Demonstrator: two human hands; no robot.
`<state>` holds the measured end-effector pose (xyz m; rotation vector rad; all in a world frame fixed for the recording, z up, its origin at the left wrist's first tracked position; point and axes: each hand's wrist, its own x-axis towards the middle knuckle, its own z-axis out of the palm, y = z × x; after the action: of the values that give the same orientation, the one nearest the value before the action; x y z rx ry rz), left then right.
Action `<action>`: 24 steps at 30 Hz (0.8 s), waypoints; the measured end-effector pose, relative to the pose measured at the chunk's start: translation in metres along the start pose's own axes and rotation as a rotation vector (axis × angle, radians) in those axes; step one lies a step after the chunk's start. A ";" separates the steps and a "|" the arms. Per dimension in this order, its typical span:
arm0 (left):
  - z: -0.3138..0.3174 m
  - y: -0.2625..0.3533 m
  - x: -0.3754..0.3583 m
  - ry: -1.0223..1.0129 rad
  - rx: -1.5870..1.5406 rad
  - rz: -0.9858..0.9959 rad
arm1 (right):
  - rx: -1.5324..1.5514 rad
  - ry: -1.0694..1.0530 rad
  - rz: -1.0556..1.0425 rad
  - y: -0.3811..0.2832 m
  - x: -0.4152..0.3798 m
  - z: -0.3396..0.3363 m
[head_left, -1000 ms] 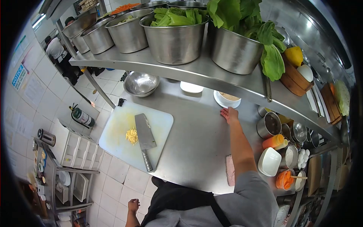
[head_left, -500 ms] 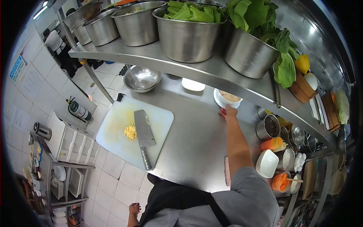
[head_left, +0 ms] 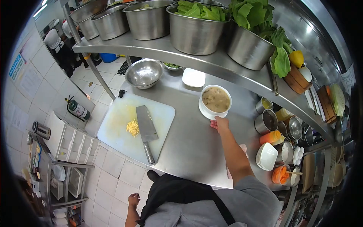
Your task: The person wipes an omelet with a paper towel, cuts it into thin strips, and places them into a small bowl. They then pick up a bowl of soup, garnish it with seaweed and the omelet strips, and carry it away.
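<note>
A white bowl of creamy brown soup (head_left: pixel 216 99) sits on a white saucer (head_left: pixel 206 112) on the steel counter. At the saucer's near edge, my right hand (head_left: pixel 220 124) is closed on the rim, its thumb on top. My left hand (head_left: pixel 134 199) hangs low beside my body over the floor, fingers loosely curled with nothing visible in them. Left of the bowl, a cleaver (head_left: pixel 146 128) lies on the white cutting board (head_left: pixel 113 113), next to a small heap of yellow shreds (head_left: pixel 132 128). A square white dish (head_left: pixel 194 78) stands behind the bowl.
An overhead shelf (head_left: pixel 151 47) holding steel pots of greens spans the counter's back. A steel bowl (head_left: pixel 143 73) stands behind the board. Sauce bottles (head_left: pixel 270 137), stacked white dishes (head_left: pixel 266 156) and several containers line the right side. A fire extinguisher (head_left: pixel 77 109) hangs at the left wall.
My right hand has drawn the saucer and soup bowl left and nearer, out from under the shelf. My left hand still hangs at my side. The view has shifted slightly.
</note>
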<state>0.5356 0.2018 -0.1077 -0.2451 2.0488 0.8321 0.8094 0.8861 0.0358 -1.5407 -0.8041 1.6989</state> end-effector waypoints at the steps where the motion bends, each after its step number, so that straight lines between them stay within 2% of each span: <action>1: -0.002 -0.002 0.001 -0.002 0.010 0.002 | -0.029 -0.018 0.011 0.005 -0.013 0.001; 14: -0.014 -0.021 0.002 0.002 0.052 -0.070 | -0.260 -0.193 0.107 0.077 -0.140 0.011; 19: -0.013 -0.021 -0.001 0.012 0.043 0.005 | -0.324 -0.257 0.134 0.094 -0.186 0.021; 24: -0.015 -0.029 -0.011 0.046 0.028 -0.001 | -0.354 -0.334 0.153 0.120 -0.207 0.012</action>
<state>0.5459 0.1692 -0.1064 -0.2518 2.1011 0.8038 0.7979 0.6479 0.0552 -1.5995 -1.2405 2.0442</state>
